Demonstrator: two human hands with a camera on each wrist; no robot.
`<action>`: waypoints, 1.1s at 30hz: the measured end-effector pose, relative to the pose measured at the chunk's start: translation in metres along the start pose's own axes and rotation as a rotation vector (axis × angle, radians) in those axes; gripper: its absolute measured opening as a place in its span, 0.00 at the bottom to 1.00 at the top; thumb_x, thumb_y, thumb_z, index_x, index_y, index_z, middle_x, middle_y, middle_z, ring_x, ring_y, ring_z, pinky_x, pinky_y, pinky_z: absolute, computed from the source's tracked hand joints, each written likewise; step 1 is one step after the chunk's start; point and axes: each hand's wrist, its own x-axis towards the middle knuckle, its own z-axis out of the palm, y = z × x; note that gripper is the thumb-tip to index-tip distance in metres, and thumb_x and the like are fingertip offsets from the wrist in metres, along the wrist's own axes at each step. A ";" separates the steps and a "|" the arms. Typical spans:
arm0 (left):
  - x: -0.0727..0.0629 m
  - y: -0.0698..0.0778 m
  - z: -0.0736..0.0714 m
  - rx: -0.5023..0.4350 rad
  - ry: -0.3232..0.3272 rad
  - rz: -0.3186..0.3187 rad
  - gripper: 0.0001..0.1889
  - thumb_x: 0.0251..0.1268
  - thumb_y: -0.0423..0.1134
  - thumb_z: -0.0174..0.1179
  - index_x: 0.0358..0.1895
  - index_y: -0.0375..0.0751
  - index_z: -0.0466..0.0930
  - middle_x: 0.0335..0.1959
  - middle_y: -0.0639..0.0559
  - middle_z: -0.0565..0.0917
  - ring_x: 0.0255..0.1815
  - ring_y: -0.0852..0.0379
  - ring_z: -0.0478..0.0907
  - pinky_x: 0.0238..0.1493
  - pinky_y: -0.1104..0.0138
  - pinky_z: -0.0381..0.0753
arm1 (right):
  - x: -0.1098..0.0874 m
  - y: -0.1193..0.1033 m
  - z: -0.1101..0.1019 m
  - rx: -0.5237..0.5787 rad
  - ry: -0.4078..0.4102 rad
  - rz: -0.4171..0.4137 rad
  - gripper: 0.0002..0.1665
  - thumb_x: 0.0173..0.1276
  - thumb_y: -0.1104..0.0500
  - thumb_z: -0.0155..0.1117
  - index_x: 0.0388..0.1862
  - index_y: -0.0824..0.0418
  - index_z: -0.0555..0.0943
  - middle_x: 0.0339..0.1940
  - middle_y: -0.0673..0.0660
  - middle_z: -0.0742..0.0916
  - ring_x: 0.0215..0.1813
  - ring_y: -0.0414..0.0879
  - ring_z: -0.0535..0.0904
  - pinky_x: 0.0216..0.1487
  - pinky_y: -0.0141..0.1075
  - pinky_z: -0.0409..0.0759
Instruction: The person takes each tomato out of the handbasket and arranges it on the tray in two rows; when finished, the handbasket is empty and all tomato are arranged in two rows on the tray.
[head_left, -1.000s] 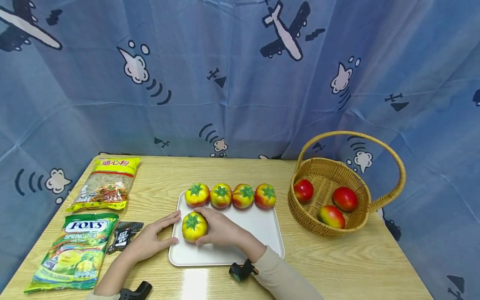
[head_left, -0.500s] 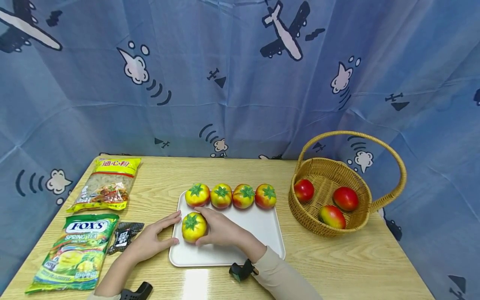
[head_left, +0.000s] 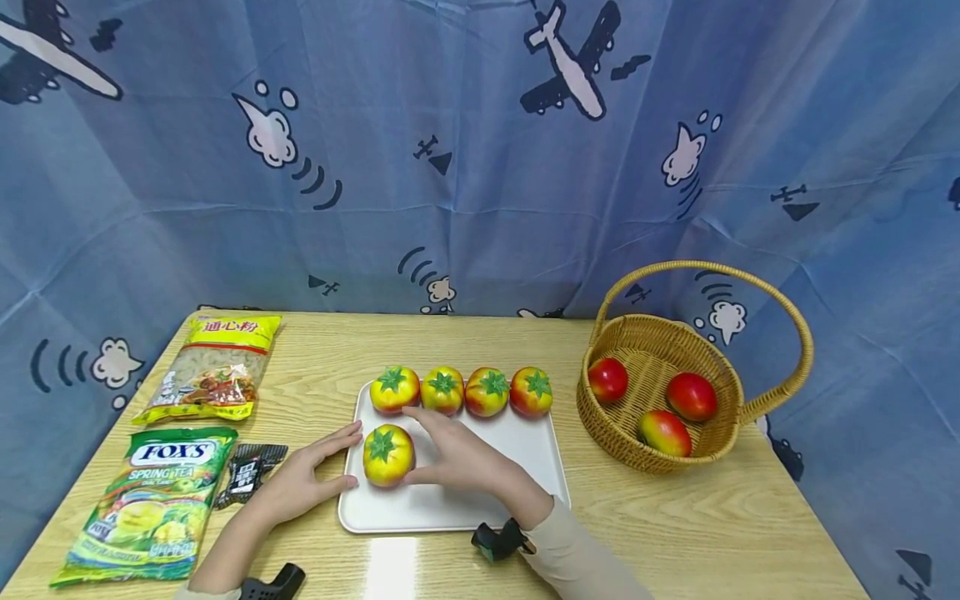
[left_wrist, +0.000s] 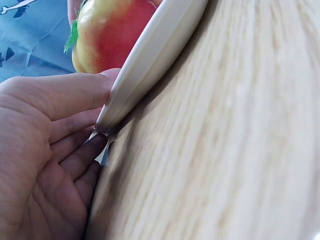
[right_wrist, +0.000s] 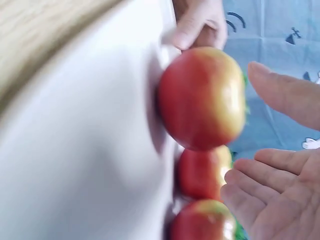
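A yellow-red persimmon (head_left: 387,456) with a green leafy top sits on the left part of a white tray (head_left: 495,475). My right hand (head_left: 468,457) is just to its right, thumb and fingers spread; the right wrist view shows a gap between this hand and the persimmon (right_wrist: 202,97). My left hand (head_left: 296,482) is at the tray's left edge. In the left wrist view its thumb (left_wrist: 75,92) touches the rim (left_wrist: 150,55), with the other fingers beside the edge. Several more persimmons (head_left: 487,392) stand in a row along the tray's back.
To the right stands a wicker basket (head_left: 622,446) with a tall handle, holding three red fruits (head_left: 690,397). At the left lie a yellow pasta bag (head_left: 213,367), a green candy bag (head_left: 146,504) and a small black packet (head_left: 246,475). A blue curtain (head_left: 465,250) hangs behind the table.
My right hand has let go of the front persimmon and drawn back a little to the right. The persimmon stays on the tray. My left hand has not moved.
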 end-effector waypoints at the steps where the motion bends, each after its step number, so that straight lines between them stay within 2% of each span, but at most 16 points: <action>1: 0.000 0.000 0.000 -0.002 0.001 -0.004 0.33 0.58 0.53 0.64 0.66 0.45 0.71 0.72 0.50 0.65 0.72 0.40 0.58 0.67 0.42 0.61 | -0.003 -0.001 -0.004 0.008 0.008 0.008 0.51 0.56 0.48 0.72 0.74 0.56 0.58 0.73 0.56 0.67 0.72 0.50 0.63 0.72 0.47 0.64; 5: 0.001 -0.001 0.000 0.002 0.004 -0.013 0.33 0.57 0.53 0.65 0.66 0.45 0.71 0.72 0.51 0.65 0.72 0.42 0.58 0.68 0.43 0.61 | -0.017 0.000 -0.023 0.033 0.051 0.034 0.48 0.58 0.50 0.71 0.74 0.56 0.60 0.72 0.54 0.68 0.72 0.50 0.65 0.71 0.48 0.65; 10: 0.001 -0.001 0.000 0.009 0.006 -0.008 0.33 0.57 0.52 0.65 0.66 0.45 0.71 0.72 0.51 0.65 0.72 0.41 0.59 0.67 0.43 0.61 | -0.033 0.008 -0.049 0.019 0.147 0.045 0.46 0.58 0.50 0.71 0.73 0.56 0.61 0.72 0.56 0.69 0.70 0.54 0.66 0.69 0.52 0.66; 20: 0.000 0.000 0.000 0.003 0.001 0.002 0.32 0.58 0.53 0.64 0.66 0.45 0.71 0.71 0.50 0.65 0.72 0.40 0.59 0.67 0.42 0.61 | -0.062 0.044 -0.106 -0.017 0.334 0.125 0.46 0.59 0.51 0.71 0.72 0.62 0.62 0.69 0.63 0.72 0.67 0.62 0.69 0.65 0.56 0.69; 25: 0.000 0.000 0.000 -0.001 0.000 0.000 0.33 0.58 0.53 0.64 0.66 0.45 0.71 0.71 0.51 0.65 0.72 0.40 0.59 0.67 0.42 0.60 | -0.075 0.064 -0.140 -0.009 0.353 0.211 0.45 0.61 0.51 0.68 0.72 0.66 0.60 0.70 0.67 0.69 0.68 0.66 0.67 0.66 0.57 0.68; 30: 0.000 0.000 0.000 0.001 0.004 0.001 0.33 0.58 0.53 0.64 0.66 0.45 0.71 0.71 0.51 0.65 0.72 0.40 0.59 0.67 0.42 0.61 | -0.086 0.083 -0.169 -0.040 0.333 0.322 0.45 0.63 0.48 0.66 0.71 0.67 0.59 0.69 0.68 0.69 0.68 0.66 0.65 0.67 0.57 0.66; 33: 0.000 -0.001 0.000 0.000 0.000 0.003 0.33 0.58 0.53 0.64 0.66 0.46 0.71 0.71 0.50 0.65 0.72 0.40 0.59 0.67 0.42 0.61 | -0.089 0.093 -0.181 -0.070 0.313 0.348 0.42 0.64 0.50 0.65 0.70 0.68 0.61 0.68 0.69 0.70 0.68 0.66 0.65 0.66 0.58 0.66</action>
